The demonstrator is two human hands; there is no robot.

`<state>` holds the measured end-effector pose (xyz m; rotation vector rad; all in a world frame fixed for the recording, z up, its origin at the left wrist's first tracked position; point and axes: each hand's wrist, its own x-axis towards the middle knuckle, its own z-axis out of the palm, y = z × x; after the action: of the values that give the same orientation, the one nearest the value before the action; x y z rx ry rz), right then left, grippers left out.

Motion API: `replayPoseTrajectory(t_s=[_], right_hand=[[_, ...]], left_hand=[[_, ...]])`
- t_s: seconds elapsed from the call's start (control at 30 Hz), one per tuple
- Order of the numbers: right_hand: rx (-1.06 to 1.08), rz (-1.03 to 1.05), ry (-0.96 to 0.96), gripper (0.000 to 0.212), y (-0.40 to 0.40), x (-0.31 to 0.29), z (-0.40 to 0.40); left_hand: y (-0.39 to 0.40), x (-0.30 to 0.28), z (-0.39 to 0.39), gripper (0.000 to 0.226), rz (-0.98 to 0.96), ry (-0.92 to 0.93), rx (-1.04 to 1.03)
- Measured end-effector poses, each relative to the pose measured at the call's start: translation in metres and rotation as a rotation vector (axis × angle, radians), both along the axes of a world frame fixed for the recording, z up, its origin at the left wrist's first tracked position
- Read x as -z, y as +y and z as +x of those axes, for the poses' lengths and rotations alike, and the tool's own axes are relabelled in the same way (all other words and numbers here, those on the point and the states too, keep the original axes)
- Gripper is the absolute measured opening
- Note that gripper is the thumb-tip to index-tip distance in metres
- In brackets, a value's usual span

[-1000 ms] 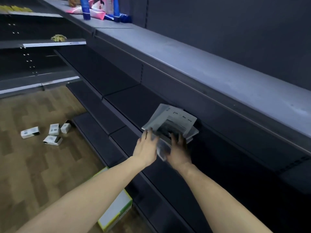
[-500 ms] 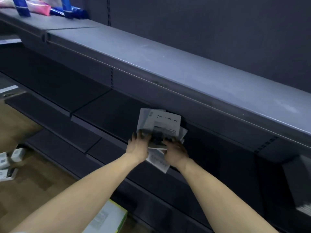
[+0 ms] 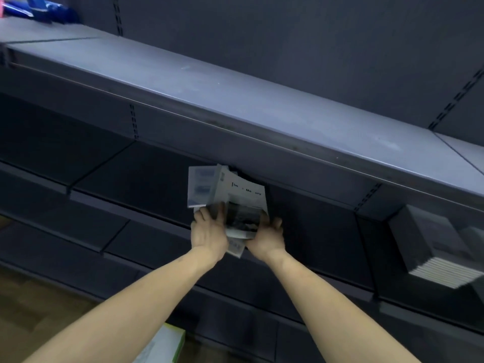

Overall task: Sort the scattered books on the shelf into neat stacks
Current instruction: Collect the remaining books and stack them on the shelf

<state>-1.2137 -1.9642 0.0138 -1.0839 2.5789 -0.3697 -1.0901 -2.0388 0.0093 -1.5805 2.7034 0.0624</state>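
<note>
Dark grey shelving fills my view, its pale upper shelf (image 3: 235, 82) running above the books (image 3: 235, 197); wood floor (image 3: 31, 310) shows lower left. Since a moment ago a neat stack (image 3: 440, 247) appeared right of the books. My left hand (image 3: 209, 231) and right hand (image 3: 267, 234) clamp the skewed, pale-covered books between them.

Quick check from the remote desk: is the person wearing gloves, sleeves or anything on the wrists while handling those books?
No. The left hand and right hand are bare, without gloves. Both forearms are uncovered up to the frame edge: no sleeves, watch, bands or rings visible. Nail details are too blurred to tell.
</note>
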Motion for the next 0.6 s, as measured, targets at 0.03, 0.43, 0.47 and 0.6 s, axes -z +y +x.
replayPoseTrajectory(t_s=[0.03,0.43,0.47,0.6], right_hand=[[0.018,0.006,0.036,0.1,0.005,-0.001,-0.001],[0.242,-0.185,0.142,0.062,0.146,-0.031,-0.036],[0.247,-0.19,0.153,0.059,0.164,-0.034,-0.041],[0.283,-0.211,0.168,0.068,0.237,-0.042,-0.067]], left_hand=[[0.006,-0.003,-0.002,0.072,0.0,0.026,0.013],[0.116,-0.02,-0.065,0.067,-0.102,0.224,0.201],[0.131,-0.021,-0.072,0.067,-0.11,0.224,0.208],[0.2,-0.027,-0.1,0.078,-0.151,0.218,0.246]])
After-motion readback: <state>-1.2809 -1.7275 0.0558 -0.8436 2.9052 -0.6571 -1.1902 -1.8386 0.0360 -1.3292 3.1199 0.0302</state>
